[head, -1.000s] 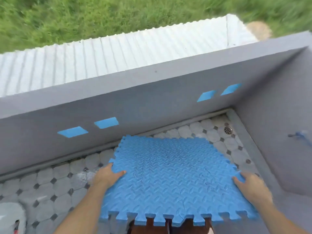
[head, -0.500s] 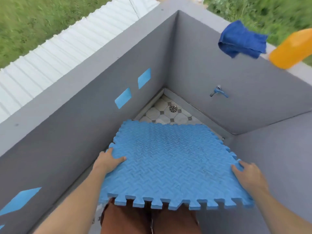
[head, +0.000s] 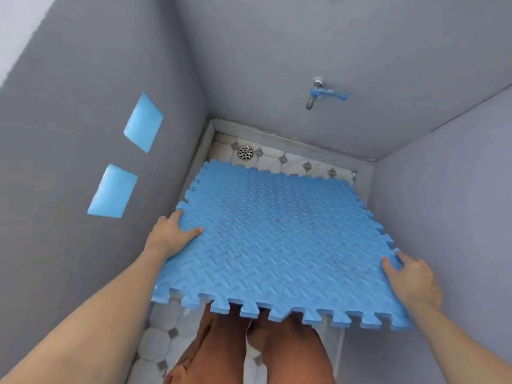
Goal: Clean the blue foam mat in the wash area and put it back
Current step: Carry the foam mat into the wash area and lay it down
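Note:
The blue foam mat [head: 277, 239], square with a herringbone surface and puzzle-tooth edges, is held almost flat above the tiled floor of the wash area. My left hand [head: 169, 236] grips its left edge, thumb lying on top. My right hand [head: 410, 278] grips its right edge near the front corner, thumb on top and fingers under it. The far edge of the mat dips toward the back wall. The mat hides most of the floor beneath it.
A tap with a blue handle [head: 321, 92] sticks out of the grey back wall. A round metal drain [head: 245, 153] sits in the far left corner of the tiled floor [head: 293, 162]. Grey walls close in left and right. My legs [head: 249, 347] stand below the mat.
The view has swung down and right into the wash corner. The mat, still held at both sides, has come lower and closer to the tap wall.

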The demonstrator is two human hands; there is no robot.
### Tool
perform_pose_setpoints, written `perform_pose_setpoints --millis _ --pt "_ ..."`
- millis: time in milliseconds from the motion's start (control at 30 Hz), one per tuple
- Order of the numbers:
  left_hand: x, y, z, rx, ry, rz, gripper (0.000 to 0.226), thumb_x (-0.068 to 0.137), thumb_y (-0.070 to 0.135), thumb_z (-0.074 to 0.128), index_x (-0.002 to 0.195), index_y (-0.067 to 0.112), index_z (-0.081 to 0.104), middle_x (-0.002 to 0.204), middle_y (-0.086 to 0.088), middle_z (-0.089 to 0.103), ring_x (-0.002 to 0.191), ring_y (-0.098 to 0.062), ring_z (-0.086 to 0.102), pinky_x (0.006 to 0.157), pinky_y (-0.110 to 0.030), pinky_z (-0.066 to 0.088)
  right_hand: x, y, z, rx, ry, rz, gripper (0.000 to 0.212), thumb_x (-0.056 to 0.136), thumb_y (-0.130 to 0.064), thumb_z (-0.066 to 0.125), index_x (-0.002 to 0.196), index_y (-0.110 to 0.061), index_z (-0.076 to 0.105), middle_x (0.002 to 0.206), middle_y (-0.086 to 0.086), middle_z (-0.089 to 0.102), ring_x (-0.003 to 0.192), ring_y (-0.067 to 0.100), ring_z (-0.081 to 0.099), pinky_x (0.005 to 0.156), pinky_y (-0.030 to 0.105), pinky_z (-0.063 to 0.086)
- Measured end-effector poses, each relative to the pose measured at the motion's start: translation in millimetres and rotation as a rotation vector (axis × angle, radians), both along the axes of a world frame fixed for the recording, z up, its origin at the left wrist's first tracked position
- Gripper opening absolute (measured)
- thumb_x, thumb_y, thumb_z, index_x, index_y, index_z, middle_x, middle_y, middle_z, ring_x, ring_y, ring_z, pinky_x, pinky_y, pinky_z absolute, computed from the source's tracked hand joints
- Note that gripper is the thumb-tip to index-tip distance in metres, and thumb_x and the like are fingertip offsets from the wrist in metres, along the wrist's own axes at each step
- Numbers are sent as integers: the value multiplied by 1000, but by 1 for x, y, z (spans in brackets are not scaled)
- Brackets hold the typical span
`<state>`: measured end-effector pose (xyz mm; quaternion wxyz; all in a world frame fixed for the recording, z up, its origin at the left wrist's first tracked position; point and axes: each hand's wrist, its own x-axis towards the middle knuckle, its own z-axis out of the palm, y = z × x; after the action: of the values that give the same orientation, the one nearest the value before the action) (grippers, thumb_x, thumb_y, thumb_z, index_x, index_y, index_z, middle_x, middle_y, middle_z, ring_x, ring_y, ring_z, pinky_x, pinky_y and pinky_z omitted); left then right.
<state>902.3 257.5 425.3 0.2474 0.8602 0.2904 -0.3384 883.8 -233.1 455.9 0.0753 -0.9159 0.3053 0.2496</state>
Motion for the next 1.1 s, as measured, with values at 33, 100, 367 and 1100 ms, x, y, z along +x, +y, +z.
perform_pose_setpoints --millis 33,100,367,1100 --pt "10 1 -28 2 -9 -2 91 72 68 64 147 30 29 137 -13 42 124 -31 46 101 -44 40 4 2 -28 2 -7 -13 54 91 -49 54 137 -22 54 123 19 54 114 41 55 93 47 46" --pt "25 3 -82 12 -31 11 86 74 64 65 146 30 33 136 -12 43 123 -31 47 102 -45 40 8 4 -85 1 -33 -51 52 91 -46 56 136 -21 56 120 22 54 111 43 56 92 48 46" --pt "65 -2 -273 30 -88 -40 81 77 55 69 145 27 36 141 -10 44 127 -27 46 105 -40 37 4 5 -289 58 -131 -201 47 91 -43 57 132 -21 58 119 20 54 108 41 57 89 47 47" --pt "76 -4 -483 -12 11 267 83 77 42 72 146 27 27 145 -10 37 126 -30 45 94 -35 40 9 1 -499 587 -18 -523 29 86 -30 62 109 -17 51 100 0 61 88 19 56 80 37 40"
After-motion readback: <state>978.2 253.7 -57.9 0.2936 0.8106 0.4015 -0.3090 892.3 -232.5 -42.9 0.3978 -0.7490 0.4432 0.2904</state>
